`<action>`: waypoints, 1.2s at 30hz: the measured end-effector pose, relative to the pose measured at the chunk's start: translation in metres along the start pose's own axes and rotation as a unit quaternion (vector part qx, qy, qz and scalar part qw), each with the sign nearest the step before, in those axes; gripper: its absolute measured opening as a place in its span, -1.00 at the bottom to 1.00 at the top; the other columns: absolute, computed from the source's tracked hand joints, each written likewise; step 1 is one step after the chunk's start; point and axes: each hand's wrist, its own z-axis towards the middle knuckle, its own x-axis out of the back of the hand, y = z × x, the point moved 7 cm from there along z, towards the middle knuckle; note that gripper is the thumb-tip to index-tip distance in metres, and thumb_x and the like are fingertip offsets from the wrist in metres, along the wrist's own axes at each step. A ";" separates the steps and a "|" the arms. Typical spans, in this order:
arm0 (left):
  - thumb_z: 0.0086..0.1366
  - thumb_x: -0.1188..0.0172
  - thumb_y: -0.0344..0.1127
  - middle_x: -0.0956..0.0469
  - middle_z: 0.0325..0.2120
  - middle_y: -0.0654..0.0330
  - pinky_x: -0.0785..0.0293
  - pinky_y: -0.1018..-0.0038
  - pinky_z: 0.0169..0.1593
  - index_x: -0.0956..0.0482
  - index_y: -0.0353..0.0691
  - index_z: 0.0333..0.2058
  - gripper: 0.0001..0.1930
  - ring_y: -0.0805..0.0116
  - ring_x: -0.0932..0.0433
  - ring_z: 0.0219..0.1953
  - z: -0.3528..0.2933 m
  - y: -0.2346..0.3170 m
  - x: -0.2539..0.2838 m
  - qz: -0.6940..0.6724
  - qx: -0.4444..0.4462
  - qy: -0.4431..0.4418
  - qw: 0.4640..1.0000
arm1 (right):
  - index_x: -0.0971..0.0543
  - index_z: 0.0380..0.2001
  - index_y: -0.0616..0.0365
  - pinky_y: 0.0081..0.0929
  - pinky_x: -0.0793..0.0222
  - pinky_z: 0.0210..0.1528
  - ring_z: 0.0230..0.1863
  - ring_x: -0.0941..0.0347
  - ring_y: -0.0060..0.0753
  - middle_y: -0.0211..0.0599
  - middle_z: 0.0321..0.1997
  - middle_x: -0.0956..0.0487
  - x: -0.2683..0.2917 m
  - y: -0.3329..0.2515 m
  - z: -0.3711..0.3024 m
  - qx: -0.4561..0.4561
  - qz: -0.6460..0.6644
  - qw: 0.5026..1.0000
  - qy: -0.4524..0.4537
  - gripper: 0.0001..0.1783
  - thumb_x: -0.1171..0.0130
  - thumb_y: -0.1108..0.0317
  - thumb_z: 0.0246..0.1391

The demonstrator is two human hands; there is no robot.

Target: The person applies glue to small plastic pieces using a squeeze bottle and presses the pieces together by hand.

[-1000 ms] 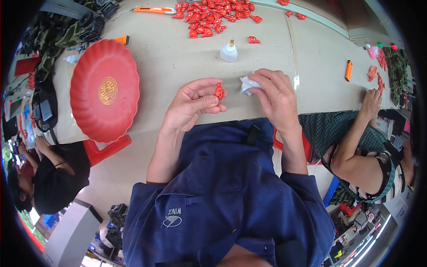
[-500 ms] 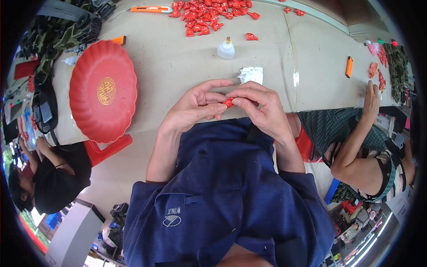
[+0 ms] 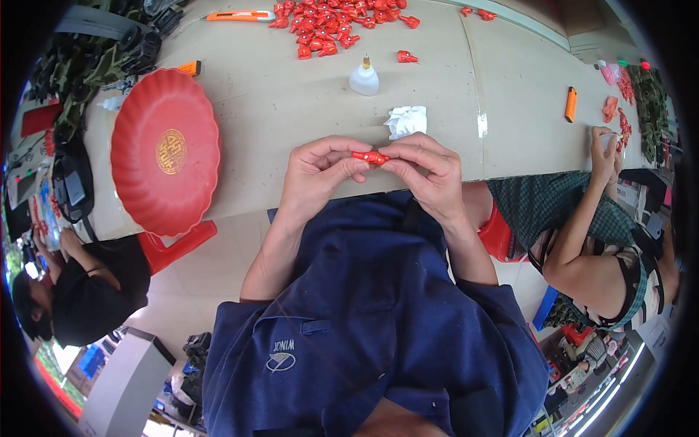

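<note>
A small red plastic piece (image 3: 370, 157) is pinched between the fingertips of both my hands, just above the near edge of the beige table (image 3: 291, 109). My left hand (image 3: 314, 175) grips its left end and my right hand (image 3: 428, 171) grips its right end. A crumpled white cloth (image 3: 406, 120) lies on the table just beyond my right hand. Farther back stand a small white glue bottle (image 3: 364, 79) and a heap of several red pieces (image 3: 328, 25).
A large red scalloped plate (image 3: 166, 149) lies at the left of the table. An orange utility knife (image 3: 240, 15) is at the far edge, an orange lighter (image 3: 571, 104) at the right. Another person (image 3: 582, 218) sits at the right, a person in black (image 3: 87, 291) at the lower left.
My right hand left the white cloth on the table and came to my left hand. Both hands now hold the red piece between their fingertips, nearer my body.
</note>
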 end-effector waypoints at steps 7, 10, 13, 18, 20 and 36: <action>0.11 -0.12 -0.58 -0.57 -0.41 0.18 -0.44 0.66 -0.38 -0.54 -0.36 -0.32 -0.87 0.55 -0.52 -0.41 -0.002 -0.003 0.002 0.037 -0.035 0.032 0.998 | -0.61 -0.42 0.19 -0.54 -0.34 -0.43 -0.48 -0.44 -0.40 -0.30 -0.49 -0.54 0.002 -0.007 -0.004 0.142 -0.105 0.984 0.031 -0.76 -0.23 0.60 -0.31; 0.11 -0.12 -0.57 -0.57 -0.42 0.19 -0.43 0.66 -0.39 -0.55 -0.35 -0.32 -0.87 0.56 -0.52 -0.41 -0.002 -0.002 0.001 0.050 -0.031 0.035 0.998 | -0.61 -0.43 0.18 -0.54 -0.33 -0.44 -0.48 -0.44 -0.40 -0.31 -0.50 -0.54 0.003 -0.006 -0.005 0.158 -0.109 0.981 0.036 -0.73 -0.23 0.62 -0.35; 0.11 -0.12 -0.57 -0.57 -0.43 0.20 -0.43 0.67 -0.41 -0.56 -0.34 -0.32 -0.87 0.57 -0.52 -0.42 -0.003 -0.002 0.002 0.055 -0.028 0.041 0.997 | -0.61 -0.43 0.17 -0.54 -0.33 -0.45 -0.48 -0.44 -0.40 -0.31 -0.50 -0.54 0.002 -0.006 -0.005 0.162 -0.106 0.981 0.033 -0.71 -0.23 0.63 -0.38; 0.11 -0.12 -0.57 -0.57 -0.45 0.21 -0.42 0.68 -0.41 -0.56 -0.34 -0.32 -0.87 0.58 -0.51 -0.44 -0.003 -0.001 0.002 0.066 -0.020 0.044 0.997 | -0.62 -0.44 0.21 -0.54 -0.33 -0.43 -0.47 -0.44 -0.40 -0.28 -0.51 -0.55 0.002 -0.006 -0.005 0.157 -0.098 0.982 0.033 -0.74 -0.23 0.64 -0.35; 0.11 -0.11 -0.57 -0.57 -0.45 0.21 -0.42 0.68 -0.42 -0.56 -0.35 -0.32 -0.87 0.59 -0.50 -0.45 -0.003 -0.001 0.001 0.068 -0.014 0.046 0.997 | -0.62 -0.44 0.21 -0.54 -0.33 -0.43 -0.47 -0.44 -0.40 -0.28 -0.50 -0.55 0.002 -0.006 -0.005 0.154 -0.099 0.982 0.034 -0.74 -0.23 0.64 -0.35; 0.09 -0.14 -0.56 -0.57 -0.50 0.21 -0.41 0.71 -0.45 -0.55 -0.36 -0.31 -0.85 0.59 -0.50 -0.48 -0.003 -0.002 0.001 0.067 -0.012 0.050 0.996 | -0.61 -0.43 0.21 -0.55 -0.34 -0.45 -0.48 -0.44 -0.38 -0.28 -0.51 -0.54 0.005 -0.001 -0.003 0.144 -0.061 0.987 0.043 -0.76 -0.26 0.57 -0.32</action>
